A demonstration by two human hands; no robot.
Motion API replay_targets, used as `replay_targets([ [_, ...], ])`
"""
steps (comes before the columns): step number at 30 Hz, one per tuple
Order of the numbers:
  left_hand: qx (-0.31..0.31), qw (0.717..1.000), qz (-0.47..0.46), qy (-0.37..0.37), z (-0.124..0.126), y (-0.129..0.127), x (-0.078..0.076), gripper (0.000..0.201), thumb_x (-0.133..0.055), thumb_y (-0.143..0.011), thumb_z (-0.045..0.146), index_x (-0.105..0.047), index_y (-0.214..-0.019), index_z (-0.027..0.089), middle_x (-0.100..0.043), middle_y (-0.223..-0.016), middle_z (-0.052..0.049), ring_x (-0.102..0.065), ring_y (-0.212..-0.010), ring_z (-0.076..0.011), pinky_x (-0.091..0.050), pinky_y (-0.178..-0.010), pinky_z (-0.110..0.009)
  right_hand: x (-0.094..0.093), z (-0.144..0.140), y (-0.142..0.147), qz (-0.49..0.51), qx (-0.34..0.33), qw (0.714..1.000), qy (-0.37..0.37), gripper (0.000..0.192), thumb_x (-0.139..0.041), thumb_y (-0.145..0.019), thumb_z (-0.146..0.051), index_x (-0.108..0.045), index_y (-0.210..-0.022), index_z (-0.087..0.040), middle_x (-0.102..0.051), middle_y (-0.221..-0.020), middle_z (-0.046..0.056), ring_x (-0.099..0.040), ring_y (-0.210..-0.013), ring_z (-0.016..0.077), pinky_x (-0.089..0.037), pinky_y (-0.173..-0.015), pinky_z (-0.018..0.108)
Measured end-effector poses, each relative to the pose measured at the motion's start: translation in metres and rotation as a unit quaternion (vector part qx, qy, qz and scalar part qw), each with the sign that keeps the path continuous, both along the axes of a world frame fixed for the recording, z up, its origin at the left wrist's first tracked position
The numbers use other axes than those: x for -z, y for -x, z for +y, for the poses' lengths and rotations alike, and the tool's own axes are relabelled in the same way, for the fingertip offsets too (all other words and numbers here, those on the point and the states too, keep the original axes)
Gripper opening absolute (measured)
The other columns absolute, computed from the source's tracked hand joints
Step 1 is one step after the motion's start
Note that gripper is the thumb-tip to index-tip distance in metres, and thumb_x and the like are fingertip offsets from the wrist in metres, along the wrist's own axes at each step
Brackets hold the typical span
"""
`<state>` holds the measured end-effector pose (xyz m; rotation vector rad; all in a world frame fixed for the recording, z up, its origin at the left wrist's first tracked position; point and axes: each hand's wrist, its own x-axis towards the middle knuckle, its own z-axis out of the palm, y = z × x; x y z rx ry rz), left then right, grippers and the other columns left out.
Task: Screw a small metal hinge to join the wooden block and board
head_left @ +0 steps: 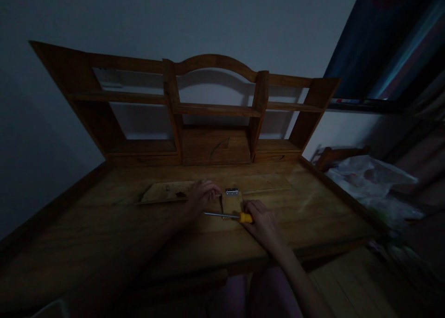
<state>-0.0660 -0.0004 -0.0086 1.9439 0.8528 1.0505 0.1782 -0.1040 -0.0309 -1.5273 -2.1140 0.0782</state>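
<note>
- Nearest the camera, the right forearm (pixel 299 275) slants up from the bottom edge, beside a lap (pixel 273 292) cut off by the frame; a pale-rimmed thing (pixel 52 308) in the lower left corner is cut off too, and I cannot tell what it is.
- The wooden table (pixel 132 244) spreads across most of the lower view, its near edge sunk in shadow.
- A shelf unit (pixel 215 110) stands along the back.
- A loose plank (pixel 163 191) lies behind the left arm, its right end hidden by the hand.
- The right hand (pixel 262 218) has its fingers curled round a screwdriver (pixel 245 217), hiding the handle's end, while the fingertips reach the right edge of a small wooden block.
- The left hand (pixel 203 193) is bent just left of that block, fingertips drawn together; whether they pinch anything (a screw would vanish in this gloom) I cannot tell.
- The block (pixel 231 205) lies on the table between the hands, the screwdriver's shaft crossing its near end.
- Smallest, a shiny metal fitting (pixel 232 191), perhaps a hinge, sits at the block's far end; its holes are too dim to count. The step in hand looks like readying work there; the next move probably calls for a steady block and the tip turned towards the metal.
</note>
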Motion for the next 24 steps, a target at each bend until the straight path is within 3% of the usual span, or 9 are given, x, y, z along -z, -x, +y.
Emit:
replay_targets([
  [4,0.068,0.988,0.120,-0.063,-0.003,0.003,0.001,0.017,-0.053,-0.078,0.017,-0.070,-0.078,0.021,-0.065,-0.088,-0.009,-0.059,-0.085,-0.0245,-0.041,-0.082,-0.033,-0.002,0.000,0.001,-0.004,0.002,1.000,0.003,0.026,-0.070,-0.083,-0.015,-0.058,-0.105,-0.022,-0.068,-0.110,0.010,-0.063,-0.104,0.0307,-0.052,-0.084,0.041],
  [8,0.062,0.981,0.167,-0.070,-0.004,0.004,0.004,0.013,-0.054,-0.078,0.020,-0.066,-0.076,0.021,-0.066,-0.085,-0.008,-0.060,-0.085,-0.0258,-0.041,-0.083,-0.034,-0.003,-0.001,0.001,-0.006,-0.002,1.000,0.005,0.029,-0.069,-0.084,-0.015,-0.059,-0.110,-0.021,-0.068,-0.111,0.011,-0.063,-0.106,0.0306,-0.051,-0.085,0.041],
  [18,0.125,0.975,0.113,-0.143,0.002,0.008,0.023,0.024,-0.043,-0.094,0.025,-0.066,-0.096,0.019,-0.069,-0.098,-0.009,-0.065,-0.092,-0.0234,-0.048,-0.086,-0.035,-0.004,-0.002,0.001,-0.007,0.017,1.000,0.012,0.028,-0.070,-0.084,-0.017,-0.062,-0.111,-0.021,-0.068,-0.103,0.007,-0.063,-0.100,0.0266,-0.047,-0.079,0.034],
  [24,0.112,0.974,0.129,-0.150,0.004,0.006,0.027,0.028,-0.038,-0.098,0.027,-0.065,-0.093,0.020,-0.068,-0.094,-0.007,-0.065,-0.089,-0.0212,-0.050,-0.084,-0.033,-0.008,-0.005,0.002,-0.003,0.021,1.000,0.017,0.028,-0.070,-0.085,-0.017,-0.064,-0.112,-0.020,-0.069,-0.106,0.008,-0.064,-0.100,0.0256,-0.047,-0.079,0.033],
])
